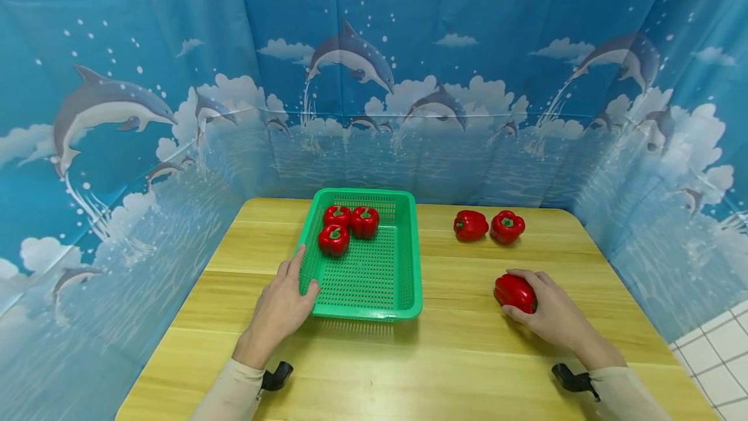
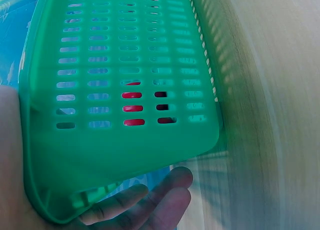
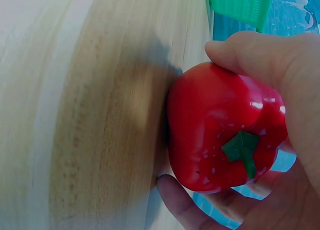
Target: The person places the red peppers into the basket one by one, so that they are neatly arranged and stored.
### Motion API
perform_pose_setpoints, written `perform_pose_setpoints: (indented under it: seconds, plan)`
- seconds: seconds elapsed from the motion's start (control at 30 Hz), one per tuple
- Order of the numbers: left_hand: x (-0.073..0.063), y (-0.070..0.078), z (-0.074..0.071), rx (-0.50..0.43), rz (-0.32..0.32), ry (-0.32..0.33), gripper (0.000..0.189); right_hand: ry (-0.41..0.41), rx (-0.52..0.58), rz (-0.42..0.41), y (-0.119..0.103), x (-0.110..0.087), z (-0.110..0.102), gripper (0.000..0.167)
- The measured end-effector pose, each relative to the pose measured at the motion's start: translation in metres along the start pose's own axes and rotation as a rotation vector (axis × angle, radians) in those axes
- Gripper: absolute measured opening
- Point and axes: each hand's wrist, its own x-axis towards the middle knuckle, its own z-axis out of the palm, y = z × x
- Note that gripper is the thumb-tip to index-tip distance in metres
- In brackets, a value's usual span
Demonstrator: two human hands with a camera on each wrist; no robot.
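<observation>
My right hand (image 1: 552, 314) holds a red bell pepper (image 1: 515, 293) low over the right side of the table. In the right wrist view, thumb and fingers curl around this pepper (image 3: 200, 125), whose green stem faces the camera. My left hand (image 1: 284, 301) grips the near left corner of a green plastic basket (image 1: 416, 265), thumb over the rim and fingers along the outside of the left wall. Inside the basket, toward its far left, sit three red bell peppers (image 1: 334, 240). The left wrist view shows the slotted basket wall (image 2: 115, 155) with fingertips (image 2: 172, 205) beyond it.
Two more bell peppers lie at the back right of the wooden table (image 1: 456, 356): one on its side (image 1: 470, 225), one stem up (image 1: 507, 227). A blue dolphin-print curtain (image 1: 362, 148) hangs around the table's back and sides. White tiles (image 1: 724, 356) show at far right.
</observation>
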Motion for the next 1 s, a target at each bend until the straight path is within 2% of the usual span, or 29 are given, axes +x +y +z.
perform_pose_setpoints:
  seconds: [1.0]
  plan:
    - [-0.0009, -0.0008, 0.0002, -0.007, 0.019, 0.020, 0.084, 0.010, -0.005, 0.023, -0.0020, 0.0015, 0.0028, 0.084]
